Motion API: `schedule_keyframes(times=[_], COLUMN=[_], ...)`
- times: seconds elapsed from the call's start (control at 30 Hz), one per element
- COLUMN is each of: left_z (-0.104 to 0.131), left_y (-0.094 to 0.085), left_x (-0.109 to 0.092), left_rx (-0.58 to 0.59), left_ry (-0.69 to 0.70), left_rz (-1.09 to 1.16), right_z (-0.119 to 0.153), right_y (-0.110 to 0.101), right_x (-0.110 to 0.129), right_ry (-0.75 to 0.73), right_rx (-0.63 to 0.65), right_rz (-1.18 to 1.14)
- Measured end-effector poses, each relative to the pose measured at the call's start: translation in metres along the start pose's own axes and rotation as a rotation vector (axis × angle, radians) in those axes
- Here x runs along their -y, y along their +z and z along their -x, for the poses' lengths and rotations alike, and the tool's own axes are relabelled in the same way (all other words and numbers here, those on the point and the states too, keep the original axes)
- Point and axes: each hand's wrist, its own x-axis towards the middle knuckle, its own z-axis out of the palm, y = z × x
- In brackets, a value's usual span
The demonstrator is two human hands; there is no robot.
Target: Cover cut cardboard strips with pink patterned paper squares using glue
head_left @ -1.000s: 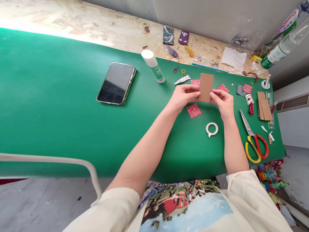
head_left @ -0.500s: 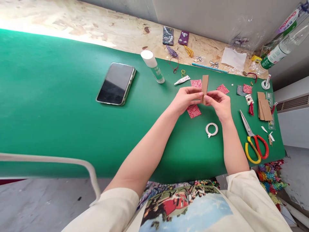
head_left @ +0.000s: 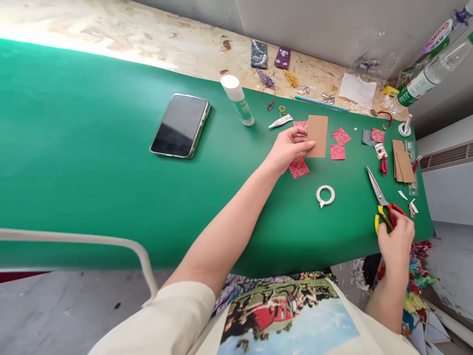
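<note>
I see the brown cardboard piece [head_left: 318, 136] near the far side of the green tabletop [head_left: 92, 192], its left edge pinched between the thumb and fingers of the left hand [head_left: 291, 149]. Over my feed, the right hand [head_left: 396, 239] is down at the near right, fingers at the handles of the scissors [head_left: 377, 187]; I can't tell whether they have closed around them. The blades point away from the person.

Just right of the cardboard I make out two red patterned squares [head_left: 337, 152], and a third patterned square [head_left: 299, 168] shows partly below the left hand. A white tape ring [head_left: 318, 196] lies between the hands, on the near side. Farther right I have a stack of cardboard strips [head_left: 404, 166] beyond the scissors. Leftward, I see a small white tube [head_left: 281, 121], then a glue stick [head_left: 244, 111] with a white cap, and finally a phone [head_left: 181, 125], lying well apart from both hands
</note>
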Motion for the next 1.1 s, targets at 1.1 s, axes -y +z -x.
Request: schedule_keyframes(times=[1.1], left_z=[0.033], left_y=[0.017], left_x=[-0.007], left_rx=[-0.017], left_ry=[-0.106], left_rz=[0.029], right_z=[0.035], right_y=[0.020], right_x=[0.114], right_ry=[0.367], right_rx=[0.759], right_rz=[-1.439])
